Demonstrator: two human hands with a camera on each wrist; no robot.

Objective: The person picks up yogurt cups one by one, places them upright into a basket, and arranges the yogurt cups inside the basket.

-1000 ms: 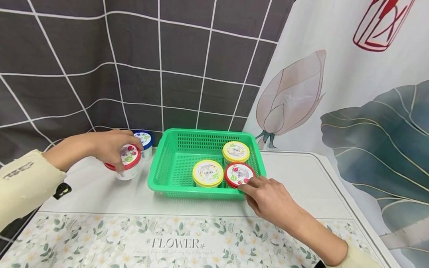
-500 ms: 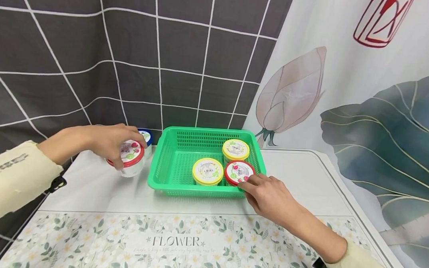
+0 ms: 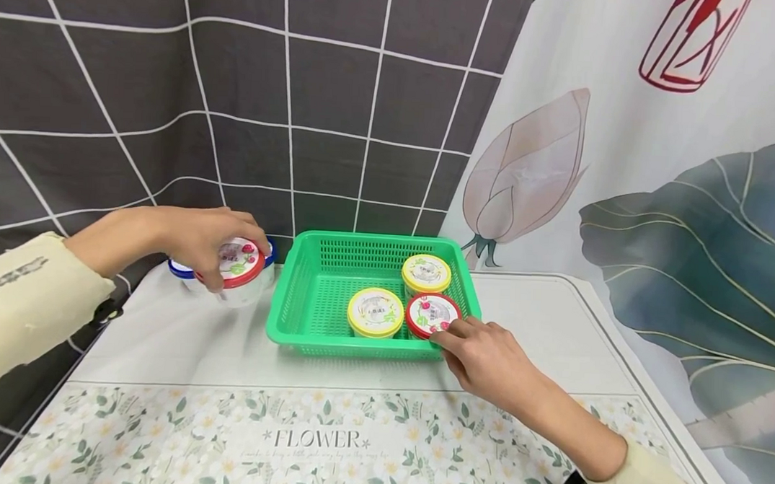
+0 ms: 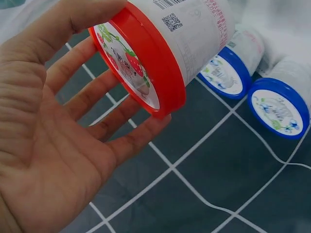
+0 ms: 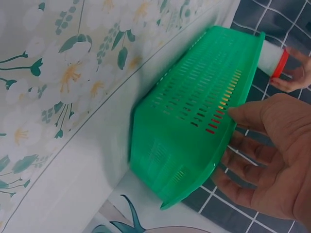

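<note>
My left hand grips a red-lidded plastic tub with printed fruit on its lid, raised a little above the white tabletop. In the left wrist view, thumb and fingers hold the red lid by its edge. Close behind stand two tubs with blue lids, partly covered by the left hand in the head view. My right hand holds the front right rim of a green basket, thumb outside the wall and fingers over the rim. Its fingertips lie by a red-lidded tub inside.
Two yellow-lidded tubs also stand in the basket's right part. A dark checked curtain hangs right behind the basket, and a floral mat covers the table's front.
My left hand has lifted the red-lidded tub and moved it slightly back, uncovering part of a second blue lid at the left. The right hand and basket have stayed put.
</note>
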